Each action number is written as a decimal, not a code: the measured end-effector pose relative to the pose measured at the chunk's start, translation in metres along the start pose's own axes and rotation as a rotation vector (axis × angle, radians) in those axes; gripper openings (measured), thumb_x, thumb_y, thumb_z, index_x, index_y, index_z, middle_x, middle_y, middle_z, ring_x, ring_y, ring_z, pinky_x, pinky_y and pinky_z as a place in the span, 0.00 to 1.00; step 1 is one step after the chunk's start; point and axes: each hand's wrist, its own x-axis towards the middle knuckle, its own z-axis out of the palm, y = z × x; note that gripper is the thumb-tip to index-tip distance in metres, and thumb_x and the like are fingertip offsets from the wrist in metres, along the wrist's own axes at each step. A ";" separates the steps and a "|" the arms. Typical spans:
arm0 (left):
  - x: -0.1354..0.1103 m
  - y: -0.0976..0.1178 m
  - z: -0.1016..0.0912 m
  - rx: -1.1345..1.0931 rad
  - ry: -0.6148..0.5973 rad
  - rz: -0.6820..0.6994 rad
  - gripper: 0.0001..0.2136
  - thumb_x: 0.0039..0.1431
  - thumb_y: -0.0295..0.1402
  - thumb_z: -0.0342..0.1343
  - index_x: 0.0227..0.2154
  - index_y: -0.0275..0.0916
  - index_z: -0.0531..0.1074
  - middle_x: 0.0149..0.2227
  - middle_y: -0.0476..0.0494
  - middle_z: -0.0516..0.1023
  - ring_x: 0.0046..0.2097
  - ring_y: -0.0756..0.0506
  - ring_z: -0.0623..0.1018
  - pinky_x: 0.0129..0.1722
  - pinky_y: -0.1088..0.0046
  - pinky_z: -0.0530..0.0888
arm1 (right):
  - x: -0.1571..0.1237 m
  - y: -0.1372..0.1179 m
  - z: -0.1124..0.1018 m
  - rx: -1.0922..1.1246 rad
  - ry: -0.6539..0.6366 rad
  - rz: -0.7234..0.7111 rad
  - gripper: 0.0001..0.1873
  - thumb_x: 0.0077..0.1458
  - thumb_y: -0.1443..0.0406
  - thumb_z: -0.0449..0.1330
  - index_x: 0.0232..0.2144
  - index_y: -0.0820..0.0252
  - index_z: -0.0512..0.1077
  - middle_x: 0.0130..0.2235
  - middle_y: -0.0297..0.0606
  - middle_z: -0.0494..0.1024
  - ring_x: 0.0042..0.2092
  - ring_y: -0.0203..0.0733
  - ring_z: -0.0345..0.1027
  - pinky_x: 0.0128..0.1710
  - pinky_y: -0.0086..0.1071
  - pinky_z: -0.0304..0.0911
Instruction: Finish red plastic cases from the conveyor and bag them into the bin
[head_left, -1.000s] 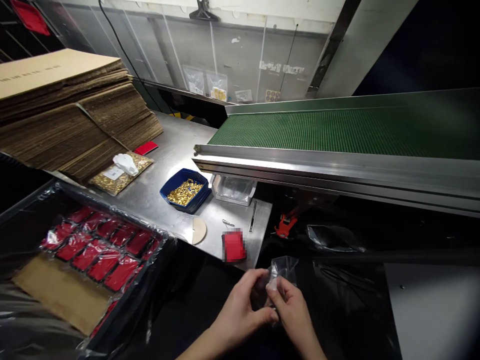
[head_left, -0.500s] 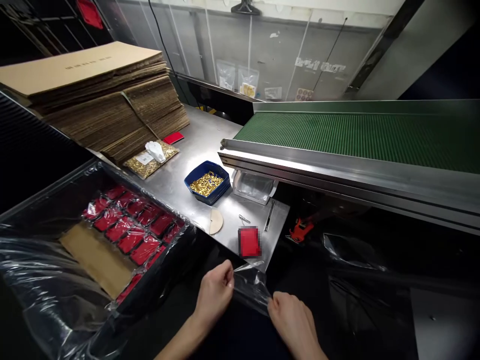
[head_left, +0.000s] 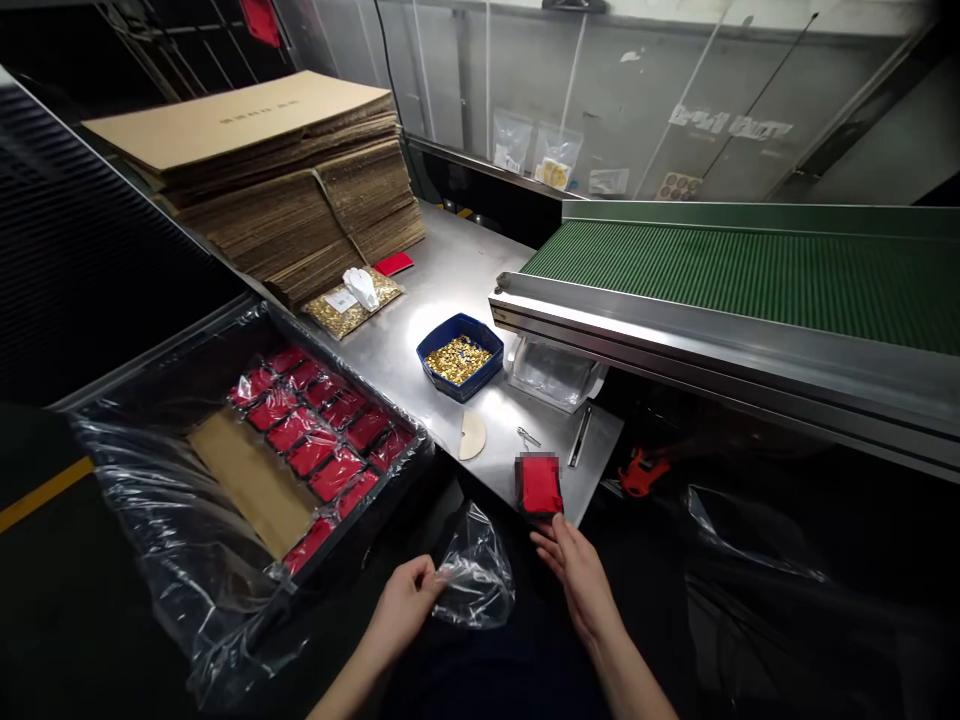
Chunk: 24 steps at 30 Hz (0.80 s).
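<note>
Now the clear bag (head_left: 474, 570) is pinched by the left hand (head_left: 403, 605) alone; it has been released by the right hand (head_left: 581, 580), whose open fingers are stretched to the red pouch (head_left: 539, 485) at the table (head_left: 420, 340) edge.

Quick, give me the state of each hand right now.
Left hand: closed, pinching the clear plastic bag by its edge.
Right hand: open, holding nothing, fingers reaching toward the red pouch at the table edge.

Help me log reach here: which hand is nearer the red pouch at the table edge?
Right. The right hand reaches just below the red pouch; the left hand is farther left, holding a clear plastic bag.
</note>
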 end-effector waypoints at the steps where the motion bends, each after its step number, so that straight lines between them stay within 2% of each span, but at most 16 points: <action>1: 0.002 -0.002 -0.001 -0.019 -0.010 -0.006 0.26 0.55 0.61 0.51 0.22 0.44 0.52 0.22 0.56 0.53 0.28 0.49 0.56 0.29 0.73 0.55 | 0.008 0.005 0.005 0.074 0.049 0.011 0.40 0.57 0.34 0.54 0.54 0.60 0.70 0.60 0.53 0.76 0.56 0.51 0.77 0.56 0.43 0.71; 4: 0.006 0.000 0.002 -0.048 -0.059 -0.034 0.31 0.54 0.68 0.49 0.20 0.44 0.54 0.21 0.56 0.53 0.27 0.49 0.55 0.27 0.72 0.53 | 0.028 0.010 0.023 0.220 0.131 0.018 0.38 0.51 0.38 0.64 0.52 0.60 0.72 0.59 0.51 0.78 0.57 0.52 0.76 0.57 0.42 0.71; 6: 0.007 0.005 0.005 -0.043 -0.098 -0.064 0.33 0.52 0.72 0.47 0.17 0.43 0.57 0.19 0.56 0.55 0.25 0.50 0.56 0.26 0.71 0.52 | 0.028 0.004 0.026 0.250 0.186 -0.004 0.37 0.47 0.40 0.68 0.49 0.61 0.74 0.55 0.50 0.81 0.56 0.54 0.77 0.55 0.43 0.73; 8: 0.008 0.011 0.009 -0.033 -0.134 -0.090 0.37 0.51 0.74 0.43 0.14 0.42 0.62 0.16 0.53 0.58 0.22 0.50 0.57 0.26 0.70 0.53 | 0.012 -0.006 0.020 0.235 0.236 -0.058 0.36 0.48 0.42 0.69 0.49 0.61 0.75 0.53 0.47 0.82 0.55 0.53 0.77 0.54 0.41 0.73; 10: 0.010 0.016 0.013 -0.028 -0.166 -0.099 0.40 0.50 0.76 0.39 0.12 0.41 0.64 0.14 0.50 0.62 0.21 0.49 0.60 0.26 0.70 0.57 | -0.017 -0.017 0.006 0.170 0.269 -0.110 0.32 0.49 0.45 0.71 0.49 0.60 0.77 0.50 0.43 0.84 0.52 0.50 0.77 0.53 0.36 0.72; 12: 0.013 0.021 0.016 -0.021 -0.192 -0.094 0.41 0.50 0.76 0.38 0.10 0.41 0.65 0.14 0.47 0.65 0.21 0.49 0.63 0.27 0.70 0.60 | -0.051 -0.025 -0.007 -0.028 0.202 -0.196 0.27 0.52 0.50 0.72 0.50 0.58 0.78 0.46 0.39 0.84 0.49 0.46 0.78 0.50 0.31 0.70; 14: 0.016 0.028 0.019 0.002 -0.212 -0.088 0.41 0.51 0.75 0.38 0.10 0.41 0.66 0.13 0.46 0.66 0.21 0.48 0.64 0.27 0.70 0.61 | -0.079 -0.027 -0.013 -0.345 0.028 -0.377 0.18 0.58 0.56 0.68 0.49 0.55 0.78 0.44 0.36 0.84 0.45 0.43 0.77 0.45 0.29 0.69; 16: 0.019 0.038 0.021 0.038 -0.232 -0.074 0.40 0.53 0.74 0.37 0.10 0.41 0.66 0.13 0.46 0.66 0.20 0.48 0.64 0.25 0.71 0.60 | -0.093 -0.021 -0.014 -0.702 -0.133 -0.630 0.11 0.62 0.64 0.60 0.47 0.52 0.76 0.46 0.34 0.82 0.42 0.42 0.76 0.41 0.30 0.67; 18: 0.020 0.051 0.020 0.079 -0.255 -0.046 0.40 0.57 0.71 0.35 0.10 0.41 0.66 0.13 0.45 0.67 0.19 0.48 0.65 0.25 0.71 0.61 | -0.096 -0.009 -0.013 -0.996 -0.181 -0.810 0.13 0.59 0.71 0.56 0.42 0.52 0.74 0.45 0.32 0.82 0.39 0.42 0.74 0.36 0.32 0.64; 21: 0.012 0.077 0.018 0.172 -0.244 0.034 0.38 0.63 0.65 0.34 0.11 0.41 0.65 0.14 0.45 0.68 0.20 0.48 0.66 0.25 0.71 0.61 | -0.091 0.005 -0.016 -1.263 -0.172 -0.857 0.15 0.54 0.74 0.55 0.40 0.51 0.74 0.38 0.31 0.81 0.35 0.44 0.73 0.32 0.34 0.60; 24: -0.005 0.104 0.017 0.317 -0.111 0.177 0.31 0.70 0.53 0.38 0.16 0.40 0.66 0.21 0.44 0.72 0.26 0.45 0.70 0.29 0.68 0.59 | -0.090 0.007 -0.023 -1.250 -0.092 -0.707 0.08 0.62 0.68 0.57 0.39 0.52 0.75 0.34 0.33 0.80 0.33 0.43 0.74 0.33 0.34 0.60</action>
